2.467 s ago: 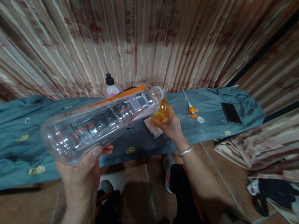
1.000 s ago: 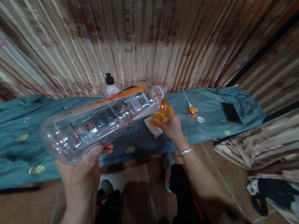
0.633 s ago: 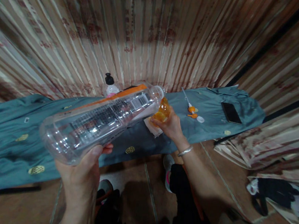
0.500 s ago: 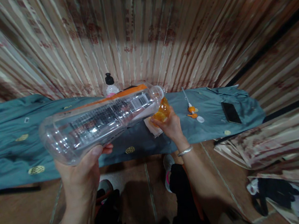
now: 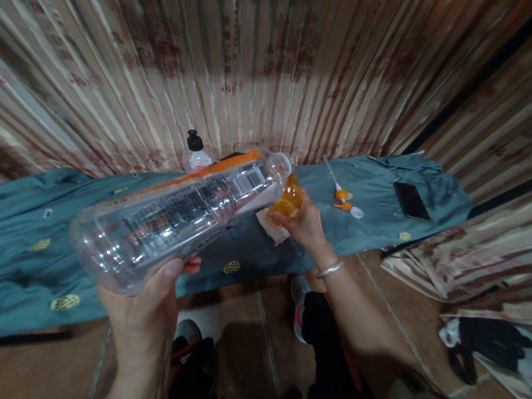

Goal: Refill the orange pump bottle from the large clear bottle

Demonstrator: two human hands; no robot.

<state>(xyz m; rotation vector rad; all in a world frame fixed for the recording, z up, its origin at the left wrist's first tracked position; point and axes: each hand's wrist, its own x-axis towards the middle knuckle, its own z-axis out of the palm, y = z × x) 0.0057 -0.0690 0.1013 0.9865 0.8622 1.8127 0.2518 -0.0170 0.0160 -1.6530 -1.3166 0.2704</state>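
Observation:
My left hand (image 5: 147, 302) grips the base end of a large clear plastic bottle (image 5: 178, 216) with an orange-edged label, tipped almost level, its open neck pointing right. The neck meets the top of a small bottle of orange liquid (image 5: 288, 198), which my right hand (image 5: 302, 225) holds upright on the teal cloth (image 5: 15, 263). A silver bangle sits on my right wrist. A folded white tissue (image 5: 268, 227) lies under the small bottle beside my right hand.
An orange and white pump head (image 5: 342, 196) with its tube lies right of my right hand. A black phone (image 5: 411, 200) rests further right on the cloth. A black-capped bottle (image 5: 197, 151) stands at the back by the striped curtain (image 5: 244, 56). My legs and shoes are below.
Almost nothing differs; both hands hold the same pose, and the big bottle's base end has drifted very slightly.

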